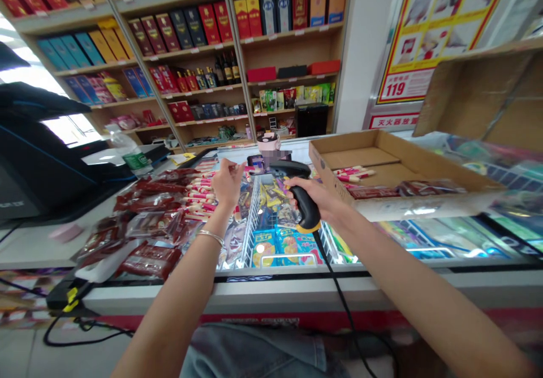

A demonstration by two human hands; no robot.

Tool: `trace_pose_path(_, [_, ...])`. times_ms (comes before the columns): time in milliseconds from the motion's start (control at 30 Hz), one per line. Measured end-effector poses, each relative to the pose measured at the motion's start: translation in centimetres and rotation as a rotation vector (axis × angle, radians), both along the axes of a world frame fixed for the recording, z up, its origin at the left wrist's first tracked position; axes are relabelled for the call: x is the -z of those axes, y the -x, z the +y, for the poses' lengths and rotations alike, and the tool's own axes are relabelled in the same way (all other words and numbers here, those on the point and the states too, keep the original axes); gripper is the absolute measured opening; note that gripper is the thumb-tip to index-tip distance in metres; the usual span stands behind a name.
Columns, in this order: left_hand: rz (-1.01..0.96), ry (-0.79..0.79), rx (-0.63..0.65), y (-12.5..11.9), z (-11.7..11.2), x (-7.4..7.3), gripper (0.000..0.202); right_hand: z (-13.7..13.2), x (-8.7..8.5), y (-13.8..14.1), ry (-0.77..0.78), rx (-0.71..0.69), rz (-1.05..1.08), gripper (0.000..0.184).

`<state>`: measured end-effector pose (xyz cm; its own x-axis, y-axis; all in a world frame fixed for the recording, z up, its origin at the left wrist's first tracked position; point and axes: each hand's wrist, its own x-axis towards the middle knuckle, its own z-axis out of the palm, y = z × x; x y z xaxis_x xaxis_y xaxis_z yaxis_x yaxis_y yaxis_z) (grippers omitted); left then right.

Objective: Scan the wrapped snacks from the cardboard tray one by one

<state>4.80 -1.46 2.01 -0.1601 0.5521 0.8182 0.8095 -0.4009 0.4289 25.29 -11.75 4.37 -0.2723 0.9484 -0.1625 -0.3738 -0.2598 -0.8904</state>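
Observation:
My right hand [319, 198] is wrapped round the handle of a black barcode scanner [297, 188] with a yellow ring at its base and a black cable trailing down. The scanner's head points toward the left, over the glass freezer lid [292, 242]. My left hand [227, 183] is raised beside it, fingers pinched on something thin that I cannot make out. A silver bracelet sits on my left wrist. Just left of that hand lie several red-and-white stick snacks [199, 188] and dark red snack packets [144, 225] spread over the glass.
An open cardboard box [382, 157] with a few snack packets stands right of the scanner. A black register screen [38, 157] is at the left. Shelves of boxed goods and bottles [203, 55] fill the back wall. A poster [436, 33] hangs at right.

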Motion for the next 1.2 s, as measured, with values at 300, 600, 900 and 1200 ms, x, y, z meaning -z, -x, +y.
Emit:
trace_pose_path(300, [-0.058, -0.132, 0.394, -1.0, -0.2, 0.3, 0.014, -5.0, -7.0, -15.0, -0.254, 0.535, -0.037, 0.01])
trace_pose_path(600, [-0.018, 0.003, 0.793, -12.8, -4.3, -1.5, 0.012, -7.1, -4.7, -27.6, 0.02, 0.837, -0.191, 0.033])
trace_pose_path(900, [0.222, 0.09, 0.606, -14.3, -3.8, -1.3, 0.023, -7.7, -3.1, -28.0, 0.064, 0.808, -0.124, 0.034])
trace_pose_path(1200, [0.566, 0.484, -0.293, 0.8, -0.1, -3.2, 0.024, -5.6, -7.8, -16.6, -0.196, 0.518, -0.023, 0.031])
